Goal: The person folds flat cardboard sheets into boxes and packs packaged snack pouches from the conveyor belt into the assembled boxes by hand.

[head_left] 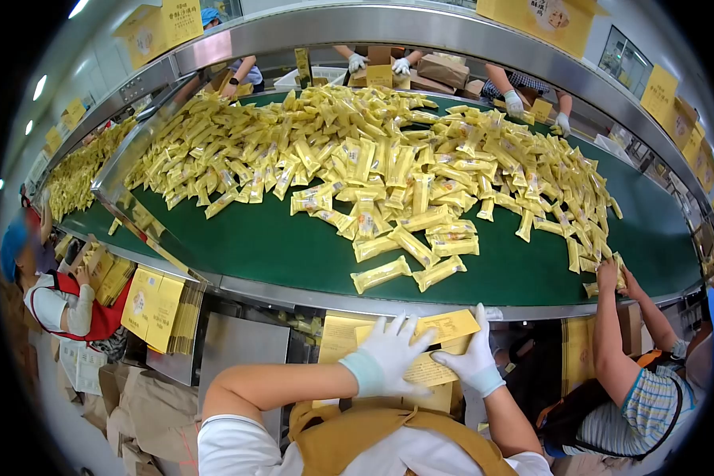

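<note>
1. While the heap of wrapped bars (357, 159) spreads across the green belt (238, 254), the person in front of me has both gloved hands on a yellow carton (444, 325), just below the belt's near metal edge (357, 307).
2. The left hand (389, 353) lies over the carton with its fingers spread. The right hand (474, 361) is at the other side, its thumb raised well apart from the forefinger, which points inward over a printed panel (436, 370). I can't tell whether its other fingers grip anything.
3. To my mind, a flap could crease or tear if the two hands push unevenly. The carton could also slip askew if the spread left hand bears down without the right steadying it.
4. Two bars (381, 274) lie nearest that metal edge; a careless sleeve or a shove from the heap might tip one off.
5. As for containers, the carton's inside is hidden from me by panels and gloves, so I can't say what it holds.
6. To the left, more yellow cartons (155, 309) stand packed together, apparently flat. Across the belt is a white basket (325, 77), its contents unclear.
7. At the right, a co-worker's hands (608, 274) are among bars at the belt's edge.
</note>
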The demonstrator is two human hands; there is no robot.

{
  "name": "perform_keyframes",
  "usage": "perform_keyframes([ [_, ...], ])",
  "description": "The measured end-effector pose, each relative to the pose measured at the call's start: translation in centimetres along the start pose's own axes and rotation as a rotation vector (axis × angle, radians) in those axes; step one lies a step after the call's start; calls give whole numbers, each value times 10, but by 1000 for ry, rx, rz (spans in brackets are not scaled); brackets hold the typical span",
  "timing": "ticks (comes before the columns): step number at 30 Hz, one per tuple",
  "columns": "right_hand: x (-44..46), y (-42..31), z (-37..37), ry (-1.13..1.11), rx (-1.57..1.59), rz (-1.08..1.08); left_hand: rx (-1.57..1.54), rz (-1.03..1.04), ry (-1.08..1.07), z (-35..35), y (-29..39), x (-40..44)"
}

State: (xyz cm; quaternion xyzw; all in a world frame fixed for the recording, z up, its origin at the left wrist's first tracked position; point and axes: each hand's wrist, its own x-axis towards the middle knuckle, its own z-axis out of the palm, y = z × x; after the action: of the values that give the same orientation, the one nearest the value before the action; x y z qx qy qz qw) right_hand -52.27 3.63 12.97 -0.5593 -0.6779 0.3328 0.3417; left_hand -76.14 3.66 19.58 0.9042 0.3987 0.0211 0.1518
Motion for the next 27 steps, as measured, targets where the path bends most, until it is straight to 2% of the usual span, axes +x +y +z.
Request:
perform_keyframes([
  [3, 0, -13, -3, 15, 492, 165, 125, 26, -73, 1, 9, 6],
  [4, -4, 9, -2, 0, 462, 31, 110, 11, -109, 4, 8, 11],
  [7, 9, 32, -15, 35, 1200, 348, 127, 12, -146, -21, 1, 7],
  [8, 6, 44, -19, 186, 1220, 398, 29, -26, -93, -26, -7, 5],
  [9, 2, 86, -21, 245, 1241, 332, -68, -64, -43, -30, -15, 2],
  [10, -2, 106, -20, 295, 1036, 407, -160, -103, 7, -31, -23, -3],
  [11, -5, 122, -16, 341, 832, 477, -357, -86, 130, -24, -31, -7],
  [13, -16, 164, 4, 70, 1317, 367, -748, -48, 385, 4, -55, -7],
  [14, -23, 168, 17, 40, 1135, 139, -1238, 20, 377, 28, -59, -2],
  [15, -28, 156, 25, 114, 1444, 133, -1557, 1, 301, 42, -53, -6],
  [16, -29, 148, 19, 133, 967, 151, -1878, -22, 212, 56, -44, -12],
  [17, -25, 96, 0, 140, 586, 149, -2197, -50, 110, 72, -36, -20],
  [18, -22, 43, -20, 152, 204, 158, -2201, -85, 108, 94, -31, -27],
  [19, -24, 10, -30, 119, 16, -2, -2188, -136, 135, 119, -27, -34],
  [21, -28, -32, -38, -42, -179, 128, -2156, -233, 185, 156, -21, -46],
  [22, -27, -50, -36, -72, -227, 147, -2082, -414, 190, 154, -21, -49],
  [23, -28, -62, -31, -103, -273, 167, -2001, -448, 205, 172, -29, -52],
  [24, -28, -57, -20, -73, -385, 27, -1918, -479, 220, 201, -46, -52],
  [25, -26, -69, -15, -83, -405, -10, -1831, -506, 233, 217, -55, -52],
  [26, -25, -78, -8, -106, -459, 25, -2104, -573, 311, 191, -41, -51],
  [27, -25, -86, -1, -129, -513, 62, -2106, -591, 312, 196, -44, -51],
])
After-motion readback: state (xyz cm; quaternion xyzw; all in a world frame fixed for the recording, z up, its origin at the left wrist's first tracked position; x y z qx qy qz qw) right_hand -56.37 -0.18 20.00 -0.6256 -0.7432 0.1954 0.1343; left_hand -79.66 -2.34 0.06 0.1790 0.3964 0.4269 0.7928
